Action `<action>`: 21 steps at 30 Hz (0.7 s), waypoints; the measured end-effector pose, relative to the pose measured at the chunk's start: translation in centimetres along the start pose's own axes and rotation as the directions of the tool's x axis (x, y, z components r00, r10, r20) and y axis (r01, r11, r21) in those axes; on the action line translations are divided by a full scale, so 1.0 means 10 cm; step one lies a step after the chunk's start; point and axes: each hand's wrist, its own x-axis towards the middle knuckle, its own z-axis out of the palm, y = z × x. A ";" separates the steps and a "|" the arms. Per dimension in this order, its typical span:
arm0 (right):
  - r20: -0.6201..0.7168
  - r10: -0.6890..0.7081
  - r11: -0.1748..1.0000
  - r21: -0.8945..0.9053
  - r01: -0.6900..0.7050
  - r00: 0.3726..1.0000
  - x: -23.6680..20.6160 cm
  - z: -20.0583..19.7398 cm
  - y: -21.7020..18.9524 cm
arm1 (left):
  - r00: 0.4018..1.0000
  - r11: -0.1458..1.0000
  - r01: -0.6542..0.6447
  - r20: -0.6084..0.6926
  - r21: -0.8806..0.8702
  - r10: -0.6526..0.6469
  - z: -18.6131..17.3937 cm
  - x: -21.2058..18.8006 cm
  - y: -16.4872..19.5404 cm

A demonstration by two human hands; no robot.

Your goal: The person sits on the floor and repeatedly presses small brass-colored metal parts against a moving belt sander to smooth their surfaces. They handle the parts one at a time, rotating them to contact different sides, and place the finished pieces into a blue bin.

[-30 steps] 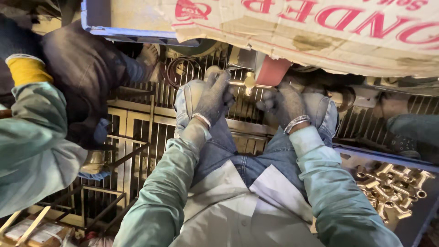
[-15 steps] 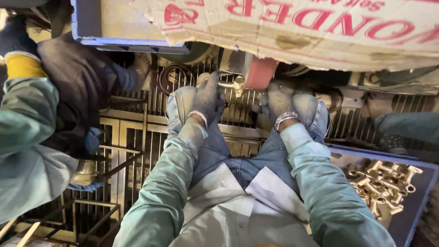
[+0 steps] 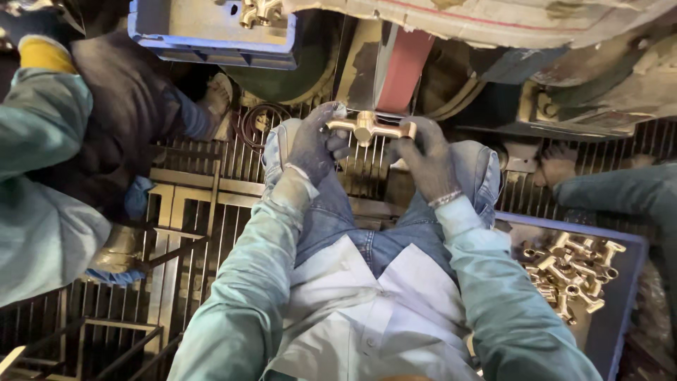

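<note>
A brass tap fitting (image 3: 369, 126) is gripped by both my gloved hands. My left hand (image 3: 314, 141) holds its left end and my right hand (image 3: 425, 161) holds its right end. The fitting sits just below a red abrasive belt (image 3: 403, 65) that runs upward into the machine. I cannot tell whether the brass touches the belt. My knees in blue jeans lie under my hands, and a pale apron covers my lap.
A blue crate (image 3: 620, 282) at the right holds several brass fittings (image 3: 570, 271). Another blue crate (image 3: 211, 28) is at the top left. A person in a green sleeve (image 3: 42, 176) sits at the left. A metal grate floor (image 3: 204, 204) lies below.
My hands have shifted, and the brass fitting now shows between them under the red belt. The view has tilted, bringing the upper blue crate more into sight.
</note>
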 end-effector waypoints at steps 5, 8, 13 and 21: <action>0.139 -0.249 0.885 -0.369 0.284 0.958 -0.24 -0.02 0.08 | 0.977 0.996 -0.020 0.212 0.091 0.000 -0.07 -0.22 -0.19; 0.191 -0.107 0.990 -0.065 0.121 0.976 -0.27 -0.07 0.19 | 0.979 0.778 -0.185 0.184 0.600 0.091 0.05 -0.20 -0.42; 0.143 0.012 0.990 -0.143 0.009 0.990 -0.30 -0.19 0.33 | 0.873 0.364 -0.386 0.208 0.848 0.442 0.28 -0.20 -0.66; 0.149 -0.095 0.979 -0.165 0.119 0.984 -0.13 -0.21 0.42 | 0.976 0.567 -0.161 0.217 0.808 -0.034 0.46 -0.08 -0.61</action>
